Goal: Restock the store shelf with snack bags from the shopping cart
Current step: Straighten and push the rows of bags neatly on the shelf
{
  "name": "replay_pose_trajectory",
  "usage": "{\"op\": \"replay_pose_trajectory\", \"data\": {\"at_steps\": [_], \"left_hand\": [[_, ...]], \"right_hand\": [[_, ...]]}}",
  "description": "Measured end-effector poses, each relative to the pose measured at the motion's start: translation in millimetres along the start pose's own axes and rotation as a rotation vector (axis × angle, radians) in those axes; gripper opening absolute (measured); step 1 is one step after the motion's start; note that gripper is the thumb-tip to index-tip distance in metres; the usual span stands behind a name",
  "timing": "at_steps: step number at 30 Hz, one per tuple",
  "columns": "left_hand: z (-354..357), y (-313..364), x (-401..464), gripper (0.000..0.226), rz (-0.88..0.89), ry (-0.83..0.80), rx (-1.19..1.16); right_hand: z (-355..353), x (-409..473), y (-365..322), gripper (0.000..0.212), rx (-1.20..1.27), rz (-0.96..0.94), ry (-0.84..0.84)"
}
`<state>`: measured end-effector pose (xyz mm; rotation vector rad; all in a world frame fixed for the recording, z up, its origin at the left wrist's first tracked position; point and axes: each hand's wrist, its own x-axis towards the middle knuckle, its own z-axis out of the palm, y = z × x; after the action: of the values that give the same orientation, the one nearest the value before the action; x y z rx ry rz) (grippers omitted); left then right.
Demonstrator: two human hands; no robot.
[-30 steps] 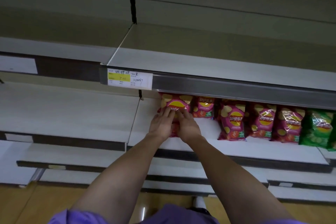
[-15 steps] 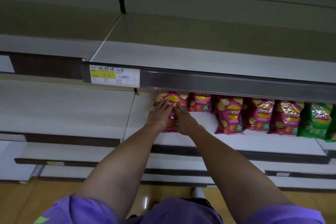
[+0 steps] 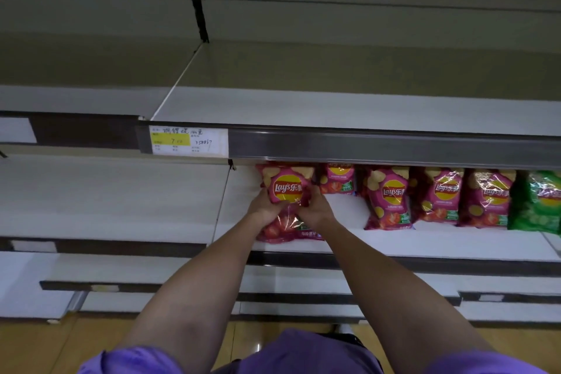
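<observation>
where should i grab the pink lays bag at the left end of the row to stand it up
Grip the pink bag by its two side edges around mid-height, coming from the front, as the left hand and right hand do now. The shelf edge above blocks its top.

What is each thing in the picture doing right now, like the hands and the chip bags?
Left hand: grips the held pink bag's left side.
Right hand: grips its right side.
Held pink bag: upright at the row's left end, on the shelf.
Other pink bags: standing in a row.
Green bag: standing at the right end.
Shelf: partly filled.
Price tag: fixed on the upper shelf's rail.
</observation>
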<state>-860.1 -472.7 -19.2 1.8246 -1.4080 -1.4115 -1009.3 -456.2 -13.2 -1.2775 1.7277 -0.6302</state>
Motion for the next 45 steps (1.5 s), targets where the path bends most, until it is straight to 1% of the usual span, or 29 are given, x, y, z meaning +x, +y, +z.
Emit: {"op": "replay_pose_trajectory", "data": {"at_steps": [2, 3, 8, 12, 14, 17, 20, 22, 24, 26, 30, 33, 35, 37, 39, 42, 45], "left_hand": [[-5.7, -1.0, -4.2, 0.054, -0.104, -0.083, -0.161], [-8.9, -1.2, -6.1, 0.052, -0.139, -0.107, -0.203], [-12.1, -2.8, -11.0, 0.054, -0.152, -0.092, -0.207], [-9.2, 2.5, -16.5, 0.064, -0.120, -0.062, -0.249], [-8.3, 3.2, -16.7, 0.065, -0.122, -0.038, -0.267], [-7.0, 8.0, -18.4, 0.061, -0.177, -0.048, -0.316], [-6.2, 16.5, -13.4, 0.060, -0.150, -0.028, -0.312], [-5.2, 21.4, -8.6, 0.062, -0.132, -0.028, -0.295], [-3.3, 26.9, -5.6, 0.069, -0.131, -0.046, -0.320], [-1.8, 32.9, -5.8, 0.078, -0.136, -0.055, -0.330], [-2.8, 34.6, -11.0, 0.079, -0.141, -0.024, -0.339], [-3.1, 31.5, -16.0, 0.091, -0.155, -0.016, -0.335], [-0.9, 30.4, -20.8, 0.094, -0.159, 0.001, -0.344], [3.0, 33.7, -29.9, 0.092, -0.144, 0.032, -0.358], [7.0, 37.6, -41.3, 0.089, -0.140, 0.050, -0.394], [10.0, 41.0, -53.7, 0.085, -0.133, 0.067, -0.417], [15.4, 41.6, -57.9, 0.079, -0.113, 0.096, -0.394]], "right_hand": [[-4.1, -2.9, -0.8, 0.077, 0.024, 0.032, -0.052], [-5.1, -3.1, 1.2, 0.077, 0.035, 0.042, -0.078], [-6.9, -11.1, 3.0, 0.073, 0.024, 0.024, -0.126], [-10.7, -12.2, 6.8, 0.071, -0.002, -0.018, -0.096], [-12.3, -11.2, 6.9, 0.067, 0.054, -0.006, -0.064], [-14.2, -7.6, 3.3, 0.061, 0.193, 0.042, 0.011], [-15.5, -4.6, -1.8, 0.059, 0.261, 0.052, 0.041], [-15.1, -2.1, -3.5, 0.062, 0.271, 0.062, 0.040], [-16.7, -1.7, -7.7, 0.062, 0.308, 0.075, 0.071], [-18.8, 0.5, -9.9, 0.055, 0.340, 0.074, 0.116], [-18.1, 4.0, -5.3, 0.050, 0.391, 0.099, 0.100], [-18.2, 5.1, 0.5, 0.044, 0.404, 0.104, 0.074], [-19.8, 4.4, 2.1, 0.044, 0.404, 0.082, 0.064], [-23.6, 2.1, 2.1, 0.041, 0.420, 0.075, 0.046], [-28.4, -1.3, 1.4, 0.032, 0.467, 0.088, 0.045], [-35.9, -7.6, 1.7, 0.031, 0.583, 0.133, 0.063], [-36.2, -16.4, 7.2, 0.024, 0.696, 0.140, 0.050]]}}
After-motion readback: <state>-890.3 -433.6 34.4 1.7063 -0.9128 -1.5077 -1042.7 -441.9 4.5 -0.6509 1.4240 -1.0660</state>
